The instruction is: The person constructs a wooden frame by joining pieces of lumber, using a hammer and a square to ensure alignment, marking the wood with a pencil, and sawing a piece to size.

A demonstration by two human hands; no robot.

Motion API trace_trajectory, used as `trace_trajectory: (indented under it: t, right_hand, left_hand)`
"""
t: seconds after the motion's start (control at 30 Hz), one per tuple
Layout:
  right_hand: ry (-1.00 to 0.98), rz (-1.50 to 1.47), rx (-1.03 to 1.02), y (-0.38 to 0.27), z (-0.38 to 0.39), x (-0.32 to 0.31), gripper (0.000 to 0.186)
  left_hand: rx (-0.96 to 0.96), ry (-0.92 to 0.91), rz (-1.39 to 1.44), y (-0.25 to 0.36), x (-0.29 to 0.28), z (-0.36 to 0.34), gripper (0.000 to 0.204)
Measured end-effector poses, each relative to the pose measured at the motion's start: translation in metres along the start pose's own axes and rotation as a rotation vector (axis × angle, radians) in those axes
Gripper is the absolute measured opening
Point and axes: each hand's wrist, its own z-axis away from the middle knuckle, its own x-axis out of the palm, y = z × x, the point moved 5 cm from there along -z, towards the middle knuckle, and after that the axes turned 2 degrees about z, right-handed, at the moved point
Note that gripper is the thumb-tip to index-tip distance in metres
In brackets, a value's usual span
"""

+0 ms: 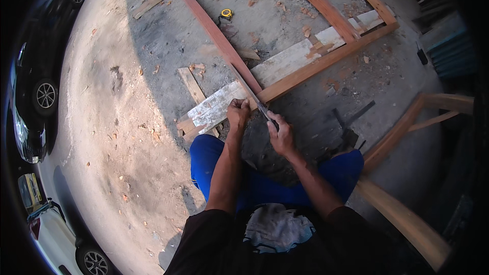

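Note:
My right hand [280, 133] is closed round the handle of a long, narrow-bladed tool [262, 107], which looks like a handsaw seen edge-on. The blade lies across the near corner of a wooden frame, beside the reddish side beam [216, 40]. My left hand [238, 113] has its fingers curled on the near wooden bar [300, 75], just left of the blade. Under that corner a whitish, paint-stained board [219, 103] props the frame off the ground. My fingers hide part of the bar.
A yellow tape measure [226, 14] lies on the dusty ground inside the frame. A loose plank [192, 85] rests left of the corner. Another wooden frame [395, 135] stands close on my right. Parked cars, one black [35, 89] and one white [63, 239], line the left side.

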Motion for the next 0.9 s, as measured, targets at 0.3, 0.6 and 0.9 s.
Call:
trace_trajectory:
  t: [0.3, 0.6, 0.9]
  right_hand:
    - [-0.034, -0.019, -0.016, 0.013, 0.091, -0.028, 0.028]
    - [-0.043, -0.056, 0.001, 0.010, 0.032, 0.000, 0.028]
    - [-0.047, -0.058, 0.054, 0.011, 0.008, 0.000, 0.031]
  left_hand:
    - [-0.049, 0.048, -0.012, -0.020, -0.026, -0.004, 0.022]
    - [-0.111, 0.015, 0.100, -0.026, -0.011, -0.003, 0.021]
    - [-0.041, -0.030, 0.106, -0.041, 0.000, -0.013, 0.018]
